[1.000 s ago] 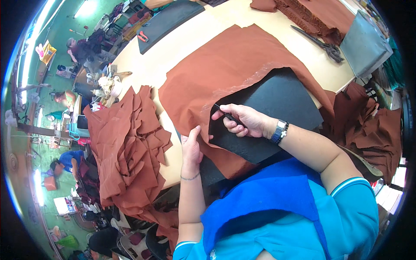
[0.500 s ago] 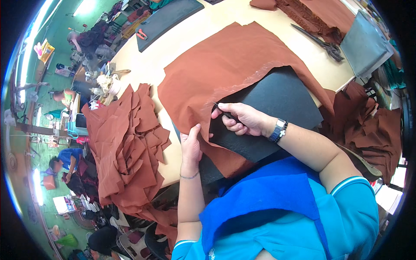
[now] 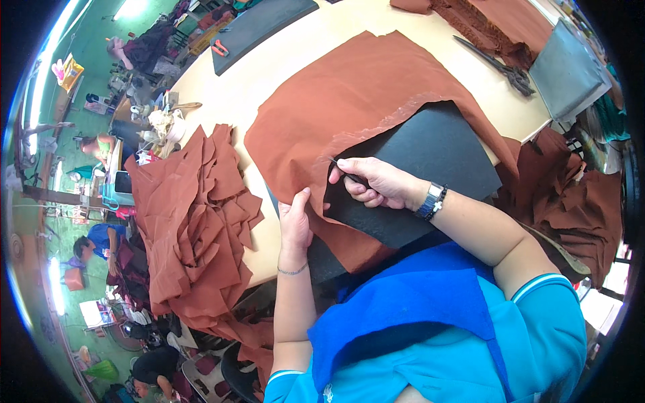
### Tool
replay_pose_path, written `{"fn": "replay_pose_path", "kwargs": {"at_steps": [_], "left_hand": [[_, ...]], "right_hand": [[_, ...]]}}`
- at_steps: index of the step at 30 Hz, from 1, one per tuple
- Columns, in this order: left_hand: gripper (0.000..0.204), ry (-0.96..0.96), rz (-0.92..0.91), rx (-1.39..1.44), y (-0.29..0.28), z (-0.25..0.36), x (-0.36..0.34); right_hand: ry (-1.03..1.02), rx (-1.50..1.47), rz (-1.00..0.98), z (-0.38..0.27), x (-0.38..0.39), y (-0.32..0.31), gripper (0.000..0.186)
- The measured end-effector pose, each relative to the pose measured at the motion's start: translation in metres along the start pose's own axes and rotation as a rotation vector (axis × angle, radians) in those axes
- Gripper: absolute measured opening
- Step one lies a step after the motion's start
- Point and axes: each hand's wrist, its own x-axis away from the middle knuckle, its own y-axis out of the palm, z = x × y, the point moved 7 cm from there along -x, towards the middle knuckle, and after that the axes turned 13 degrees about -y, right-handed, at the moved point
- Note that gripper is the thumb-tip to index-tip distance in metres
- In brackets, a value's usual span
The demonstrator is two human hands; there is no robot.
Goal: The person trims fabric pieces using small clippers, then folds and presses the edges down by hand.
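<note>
A large rust-brown fabric piece lies over a black board on the table, a frayed edge with pale loose threads running along its near side. My left hand grips the fabric's near left edge, thumb on top and fingers partly hidden underneath. Closed around a small dark pointed tool, my right hand is just right of the left one. The tool's tip meets the fabric's edge near the loose threads; its exact kind is hard to make out.
Stacked rust-brown pieces overhang the table's left edge. Large dark scissors and a grey metal box are at the far right. Red-handled cutters rest on a dark slab. More brown cloth hangs at right.
Both hands stay almost where they were, still on the fabric and the tool. The whole view has shifted slightly. People in the background at left have moved a little.
</note>
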Motion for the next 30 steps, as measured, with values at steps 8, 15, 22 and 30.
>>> {"fn": "replay_pose_path", "kwargs": {"at_steps": [8,15,22,30], "left_hand": [[0.024,-0.004,-0.010,0.028,0.001,0.001,0.000],[0.025,-0.007,0.006,0.026,-0.002,0.000,0.001],[0.029,-0.006,-0.017,0.032,0.000,0.000,-0.001],[0.038,0.030,-0.001,-0.002,-0.015,-0.002,-0.001]], "right_hand": [[0.028,-0.011,0.007,0.000,0.004,0.002,0.037],[-0.007,0.037,-0.020,0.001,0.007,-0.001,0.039],[0.011,-0.019,0.025,-0.002,0.001,0.001,0.037],[-0.062,0.069,0.023,-0.015,0.013,0.005,0.035]]}}
